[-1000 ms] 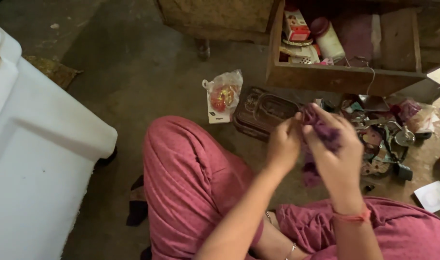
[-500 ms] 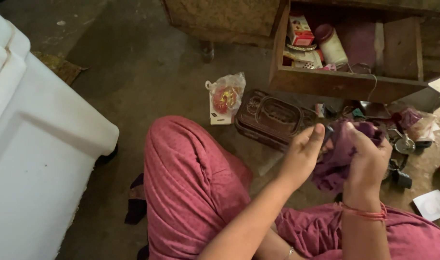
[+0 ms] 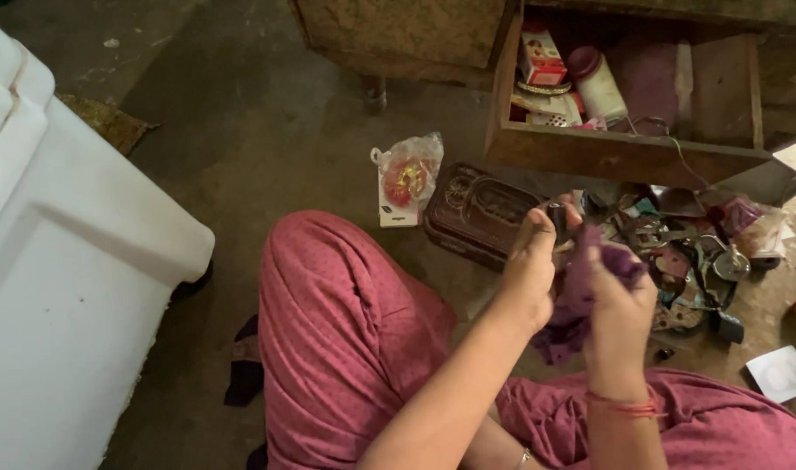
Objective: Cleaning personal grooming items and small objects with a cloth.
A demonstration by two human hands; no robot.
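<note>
Fingers of the left hand (image 3: 530,270) pinched a small dark object (image 3: 557,218), lifted clear of the floor clutter (image 3: 685,261) for handling. Right hand (image 3: 620,305) was closed round a bunched purple cloth (image 3: 574,305), pressed beside that object as if for wiping.

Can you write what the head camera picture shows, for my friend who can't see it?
A person sitting on the floor rubs a small dark object, held in the left hand, with a purple cloth in the right hand. Ahead: a brown tin and an open wooden drawer.
</note>
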